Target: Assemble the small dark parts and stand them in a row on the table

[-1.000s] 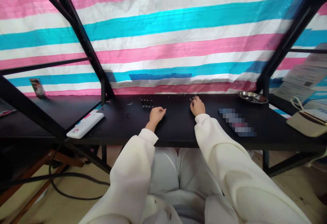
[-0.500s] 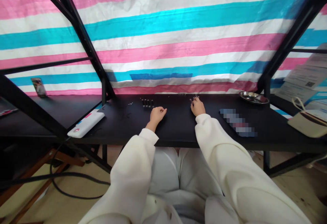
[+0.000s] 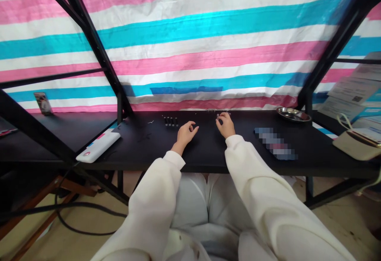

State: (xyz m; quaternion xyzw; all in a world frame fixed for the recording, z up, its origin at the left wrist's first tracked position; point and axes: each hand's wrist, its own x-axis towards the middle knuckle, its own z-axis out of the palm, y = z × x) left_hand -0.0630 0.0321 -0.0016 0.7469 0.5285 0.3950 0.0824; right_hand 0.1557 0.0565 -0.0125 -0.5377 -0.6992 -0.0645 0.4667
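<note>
My left hand [image 3: 186, 132] hovers just above the black table, thumb and forefinger apart, with nothing visible between them. To its left stands a short row of several small dark cylinders [image 3: 171, 121] with lighter ends. My right hand [image 3: 225, 125] is bent at the fingers, and a small greyish piece [image 3: 218, 116] shows at its fingertips; its exact kind is too small to make out. Behind that hand, at the table's back edge, lie more small grey pieces [image 3: 211, 111] in a row.
On the black table [image 3: 205, 154] a white power strip-like box [image 3: 99, 146] lies left. A blurred-out flat object [image 3: 275, 144] and a shiny metal dish [image 3: 293, 114] are at right, with a beige bag [image 3: 355, 145] beyond. Black frame posts rise on both sides; striped sheeting hangs behind.
My right hand has drawn slightly left and towards me, with the small piece at its fingertips. My left hand has opened its thumb and forefinger and shifted a little right.
</note>
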